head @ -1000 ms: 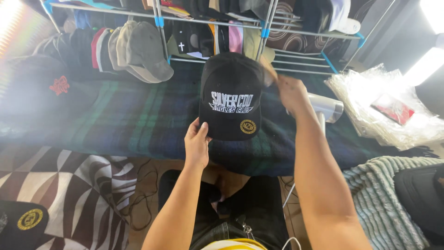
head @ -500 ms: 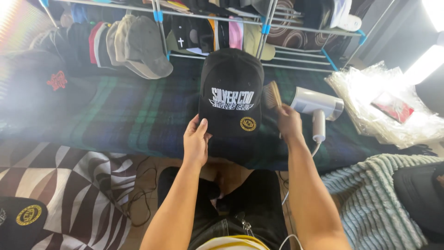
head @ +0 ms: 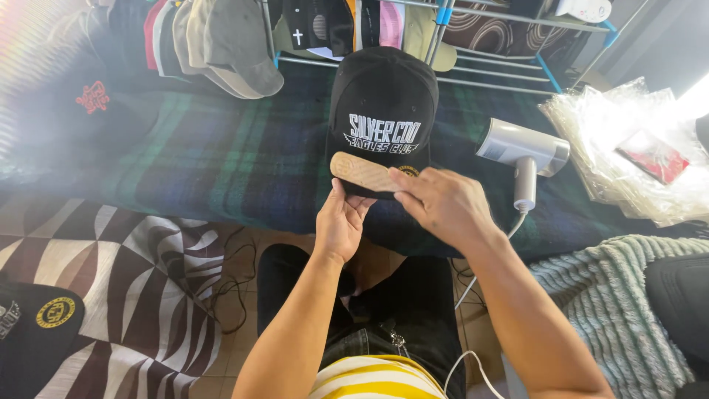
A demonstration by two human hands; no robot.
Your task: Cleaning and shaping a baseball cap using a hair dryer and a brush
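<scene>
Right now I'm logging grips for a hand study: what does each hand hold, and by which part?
The left hand holds the black cap by its brim. The right hand holds a wooden brush by one end, laid across the brim.

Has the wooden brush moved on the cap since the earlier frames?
Yes. The wooden brush went from the black cap's right side to lie across its brim.

Both forearms reach forward, hands meeting in front of the body.

The left hand (head: 341, 222) is raised palm-up with its fingers (head: 347, 198) curled closed in a grip; the right hand (head: 441, 207) lies palm-down, fingers extended toward the left and pinched shut.
</scene>
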